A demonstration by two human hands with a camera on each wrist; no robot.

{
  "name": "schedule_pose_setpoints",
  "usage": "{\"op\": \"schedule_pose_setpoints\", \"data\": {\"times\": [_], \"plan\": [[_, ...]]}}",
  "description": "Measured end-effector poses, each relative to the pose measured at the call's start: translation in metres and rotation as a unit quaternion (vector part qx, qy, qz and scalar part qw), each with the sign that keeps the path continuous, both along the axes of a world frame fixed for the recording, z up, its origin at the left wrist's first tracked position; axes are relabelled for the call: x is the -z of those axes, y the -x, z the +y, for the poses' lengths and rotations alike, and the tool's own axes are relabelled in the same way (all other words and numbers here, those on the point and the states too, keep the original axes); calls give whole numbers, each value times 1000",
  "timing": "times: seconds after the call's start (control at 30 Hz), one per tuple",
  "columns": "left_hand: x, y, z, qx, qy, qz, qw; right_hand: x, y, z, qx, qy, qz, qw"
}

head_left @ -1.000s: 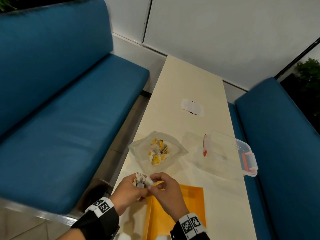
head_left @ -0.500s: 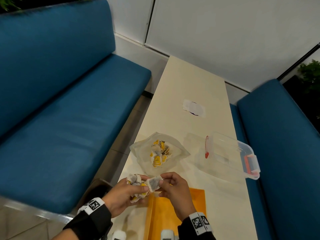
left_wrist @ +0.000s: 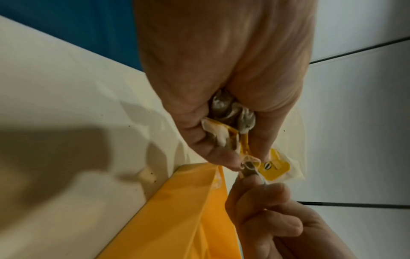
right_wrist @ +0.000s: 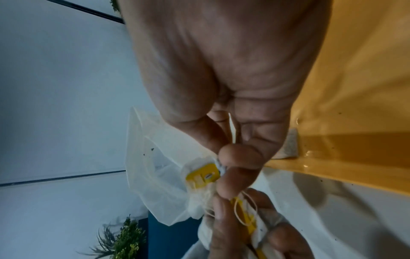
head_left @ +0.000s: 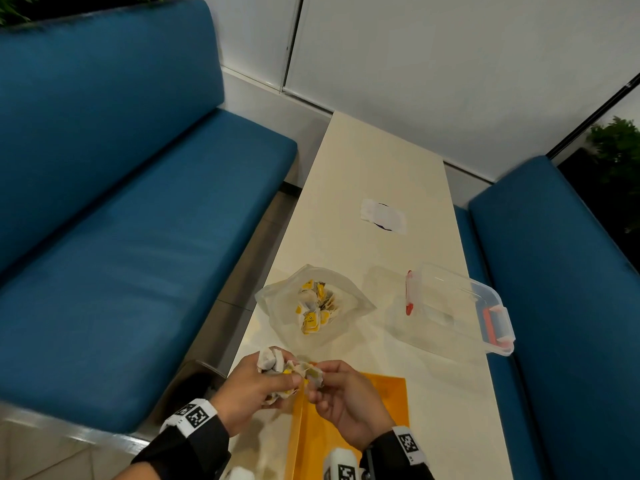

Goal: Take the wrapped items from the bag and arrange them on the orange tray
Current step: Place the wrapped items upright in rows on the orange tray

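The long cream table (head_left: 377, 161) carries everything, and the two hands work at its near end, over the left edge of the orange tray (head_left: 388, 389), probably so that a separated piece can go straight down on it. Of the tray only a part is visible, so I cannot tell what lies on it. Beyond the right hand, toward the blue bench, lies a clear plastic box (head_left: 460, 306) with red latches; it looks empty. Just beyond both hands the clear bag (head_left: 277, 299) lies open with many yellow-tagged tea bags (head_left: 313, 308) still inside. The left hand (head_left: 249, 393) is curled around a bunch of tea bags (head_left: 272, 362) as a small supply. The right hand (head_left: 346, 400) pinches one tea bag (head_left: 313, 374) with thumb and fingertips at the left hand, I think to pull it free from the tangled strings.
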State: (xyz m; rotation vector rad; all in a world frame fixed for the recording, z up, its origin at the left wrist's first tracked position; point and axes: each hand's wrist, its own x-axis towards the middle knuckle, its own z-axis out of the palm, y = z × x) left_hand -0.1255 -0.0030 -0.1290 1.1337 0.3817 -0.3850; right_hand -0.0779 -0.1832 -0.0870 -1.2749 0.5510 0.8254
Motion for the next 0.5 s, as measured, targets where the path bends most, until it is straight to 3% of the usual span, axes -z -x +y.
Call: {"op": "schedule_pose_setpoints", "data": {"times": [0.23,0.4,0.5], "plan": [[-2,-1,1,49,-51,-40,997,-6,7,7,-109,60,6,992],[-3,-1,-2,38,-69,-28,997,-9,10,10,-147,130,-28,980],[-1,-3,-3,2,-70,2,998,-14,12,10,-143,203,-96,964]]}}
